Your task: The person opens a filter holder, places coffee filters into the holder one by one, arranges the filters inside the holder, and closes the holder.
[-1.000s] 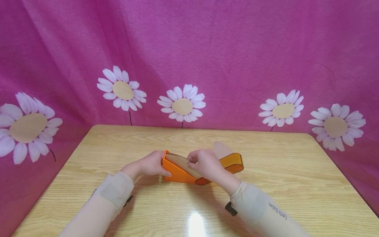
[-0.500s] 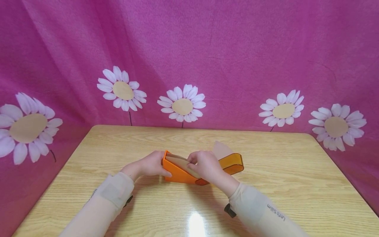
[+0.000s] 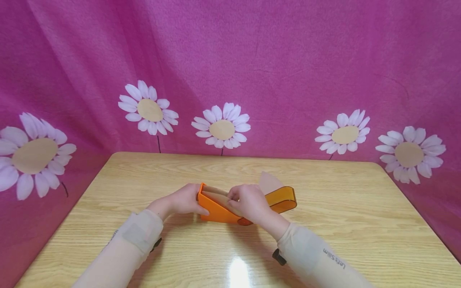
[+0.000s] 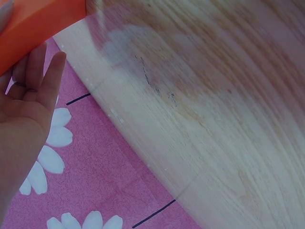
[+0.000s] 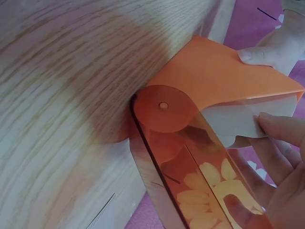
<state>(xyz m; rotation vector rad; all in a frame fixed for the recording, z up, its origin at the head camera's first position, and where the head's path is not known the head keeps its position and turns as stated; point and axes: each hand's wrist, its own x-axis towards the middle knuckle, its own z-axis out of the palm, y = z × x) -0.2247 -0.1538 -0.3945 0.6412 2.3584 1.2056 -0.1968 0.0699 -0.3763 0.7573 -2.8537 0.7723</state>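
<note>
An orange box [image 3: 217, 211] with a hinged see-through amber lid [image 3: 284, 199] stands on the table, its lid swung down to the right. Fan-shaped brown paper coffee filters [image 3: 215, 195] stand inside it. My left hand [image 3: 183, 200] grips the box's left end; its thumb lies on the near side, while the fingers are behind. With thumb and fingers, my right hand [image 3: 252, 203] pinches the filter paper [image 5: 233, 119] at the box's open top. Another piece of brown paper [image 3: 270, 182] shows behind the lid, partly hidden by my right hand.
The light wood table [image 3: 173, 256] runs back to a magenta cloth [image 3: 273, 72] printed with white daisies. A bright light reflection [image 3: 239, 272] lies at the table's front. Both wrists wear beige sleeves [image 3: 302, 248] with dark parts beneath.
My right hand and forearm have shifted very slightly left and down at the filters. My left hand and the box have stayed in place.
</note>
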